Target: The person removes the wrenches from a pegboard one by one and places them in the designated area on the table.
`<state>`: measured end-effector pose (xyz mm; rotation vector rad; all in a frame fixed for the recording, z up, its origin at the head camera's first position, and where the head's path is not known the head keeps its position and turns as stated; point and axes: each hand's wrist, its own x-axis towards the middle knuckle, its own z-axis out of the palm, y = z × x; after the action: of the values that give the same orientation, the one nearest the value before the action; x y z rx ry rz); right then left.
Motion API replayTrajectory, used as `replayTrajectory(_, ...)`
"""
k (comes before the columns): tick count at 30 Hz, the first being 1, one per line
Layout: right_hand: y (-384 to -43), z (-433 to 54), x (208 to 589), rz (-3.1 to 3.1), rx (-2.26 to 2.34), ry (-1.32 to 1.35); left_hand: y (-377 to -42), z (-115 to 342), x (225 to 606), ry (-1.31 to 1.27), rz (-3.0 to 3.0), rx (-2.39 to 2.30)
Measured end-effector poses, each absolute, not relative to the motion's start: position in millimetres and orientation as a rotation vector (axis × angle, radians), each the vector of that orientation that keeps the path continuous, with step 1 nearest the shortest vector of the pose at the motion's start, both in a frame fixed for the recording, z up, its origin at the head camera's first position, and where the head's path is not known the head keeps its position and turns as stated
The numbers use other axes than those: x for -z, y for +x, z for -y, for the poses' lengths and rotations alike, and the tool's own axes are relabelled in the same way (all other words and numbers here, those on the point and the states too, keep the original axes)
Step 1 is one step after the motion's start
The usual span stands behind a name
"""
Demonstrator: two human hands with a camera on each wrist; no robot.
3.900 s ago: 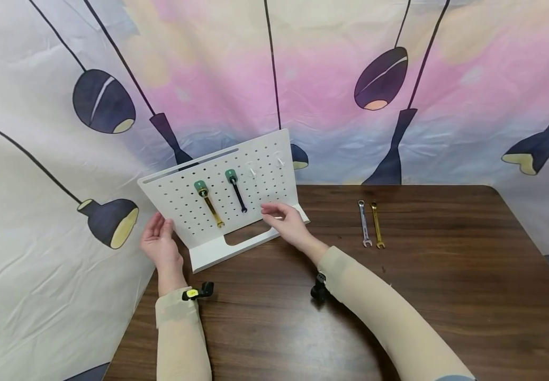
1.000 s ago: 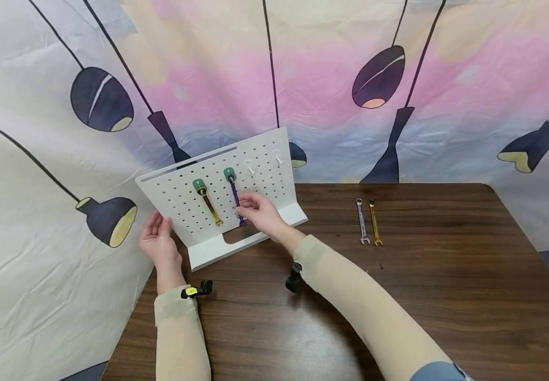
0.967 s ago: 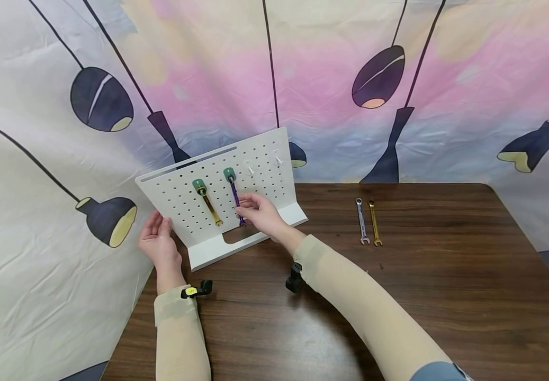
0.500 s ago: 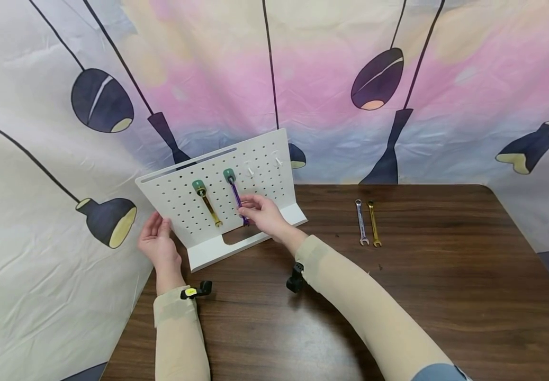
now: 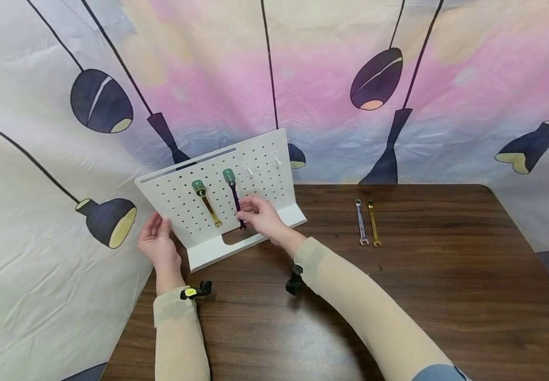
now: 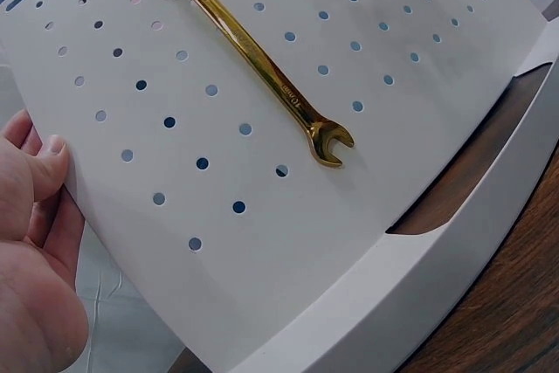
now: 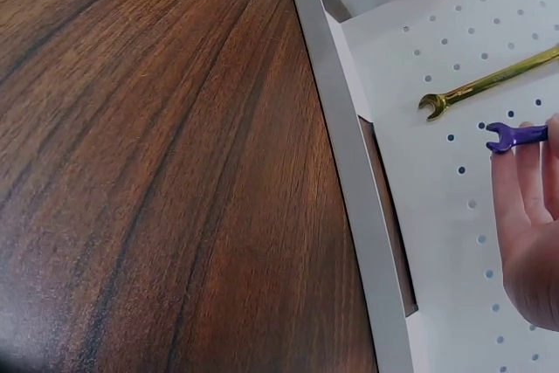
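The white pegboard (image 5: 264, 180) leans back on its base at the table's left. My left hand (image 5: 159, 244) grips its left edge, thumb in front and fingers behind. My right hand (image 5: 261, 216) pinches a purple wrench (image 5: 234, 196) near its lower, open end, which shows beyond the fingertips in the right wrist view. Its upper end is right at a green hook (image 5: 228, 175). Left of it, a gold wrench (image 6: 253, 54) hangs from another green hook (image 5: 198, 186), with its open end down.
Two clear hooks (image 5: 250, 170) sit on the pegboard's right part. A silver wrench (image 5: 361, 222) and another gold wrench (image 5: 374, 224) lie side by side on the brown wooden table (image 5: 446, 275). A patterned cloth (image 5: 322, 79) hangs behind.
My right hand has moved left from beside the board's lower part and taken hold of the purple wrench. Lately the wrench has swung a little and dropped slightly. My left hand stays put.
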<state>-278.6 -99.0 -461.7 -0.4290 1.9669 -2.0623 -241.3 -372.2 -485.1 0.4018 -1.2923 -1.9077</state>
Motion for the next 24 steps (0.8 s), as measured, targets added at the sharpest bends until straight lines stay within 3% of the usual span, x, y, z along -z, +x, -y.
replayTrajectory(24,-257.3,83.3,440.8,-1.781,2.082,-0.462,-241.0,373.8,487.0,0.393,1.278,1.914)
